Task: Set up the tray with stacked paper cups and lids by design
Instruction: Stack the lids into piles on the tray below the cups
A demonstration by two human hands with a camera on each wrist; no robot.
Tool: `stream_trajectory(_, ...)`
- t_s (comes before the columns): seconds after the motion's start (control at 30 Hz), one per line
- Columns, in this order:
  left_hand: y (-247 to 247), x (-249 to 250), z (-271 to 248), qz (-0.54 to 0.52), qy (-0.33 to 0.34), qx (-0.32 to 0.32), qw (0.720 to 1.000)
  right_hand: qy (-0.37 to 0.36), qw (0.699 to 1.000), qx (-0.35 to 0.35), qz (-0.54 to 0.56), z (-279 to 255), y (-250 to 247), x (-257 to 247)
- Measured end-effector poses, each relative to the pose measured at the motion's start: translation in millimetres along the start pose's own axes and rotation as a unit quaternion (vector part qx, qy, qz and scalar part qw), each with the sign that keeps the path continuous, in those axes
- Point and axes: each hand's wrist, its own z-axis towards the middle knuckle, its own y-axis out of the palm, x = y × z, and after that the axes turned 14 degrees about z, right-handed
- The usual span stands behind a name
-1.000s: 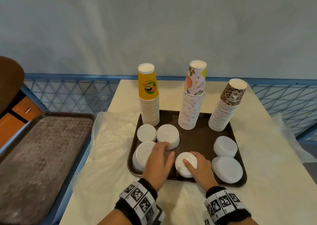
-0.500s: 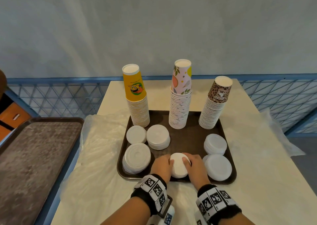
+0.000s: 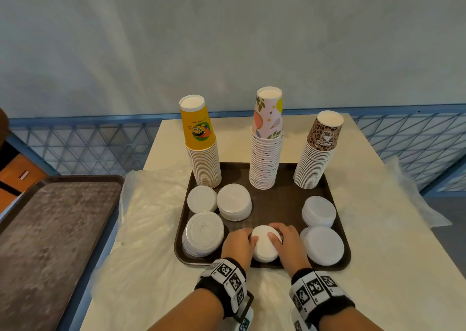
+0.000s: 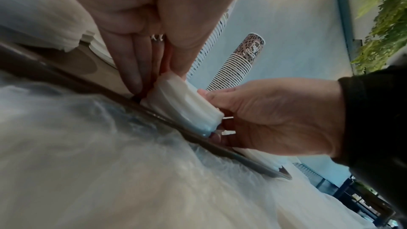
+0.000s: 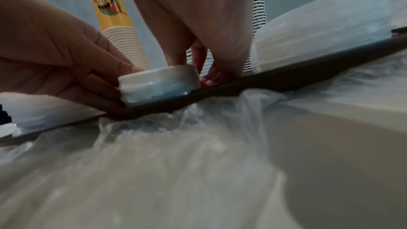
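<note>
A dark brown tray (image 3: 277, 202) holds three upside-down cup stacks at its back: yellow (image 3: 201, 151), floral (image 3: 266, 154) and leopard-print (image 3: 316, 159). At the tray's front middle stands a short stack of small white lids (image 3: 264, 245). My left hand (image 3: 240, 242) cups its left side and my right hand (image 3: 285, 237) its right side, thumb over the top. In the left wrist view my left hand (image 4: 154, 76) pinches the lid stack (image 4: 187, 104) against my right hand (image 4: 253, 111). The right wrist view shows my right hand (image 5: 198, 69) curled round the stack (image 5: 158, 83).
Other white lid stacks lie on the tray: three at the left (image 3: 204, 232) and two at the right (image 3: 324, 245). Crumpled clear plastic (image 3: 146, 212) lies under and around the tray. A second brown tray (image 3: 50, 229) sits at the left, and a blue lattice railing (image 3: 88, 149) runs behind.
My left hand came off the left lid stacks and closed in on the middle stack beside my right hand. Both hands now hold it from the sides.
</note>
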Motion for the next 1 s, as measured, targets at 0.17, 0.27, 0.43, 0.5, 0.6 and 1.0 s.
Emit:
stream_trajectory(0.17,-16,-3,-5,-0.043,0.002,-0.017,0.999,0.038,0.999,-0.007,0.035,-2,-7,-13)
stream_trajectory(0.27,-34,-1,-6,-0.072,-0.004,0.041,0.997,0.015,0.998,0.027,0.055,5,-22,-42)
stream_trajectory(0.43,-55,4,7,0.0,0.004,0.101,0.995,-0.005,0.994,-0.08,-0.075,49,-37,-110)
stream_trajectory(0.5,-57,2,16,0.062,-0.017,0.055,0.996,0.025,0.98,-0.139,-0.14,68,-32,-124)
stream_trajectory(0.6,-58,0,29,0.092,-0.048,-0.006,0.995,0.055,0.954,-0.193,-0.222,90,-16,-127)
stream_trajectory(1.0,-43,-2,50,0.163,-0.026,-0.107,0.98,0.074,0.943,-0.193,-0.26,120,23,-101)
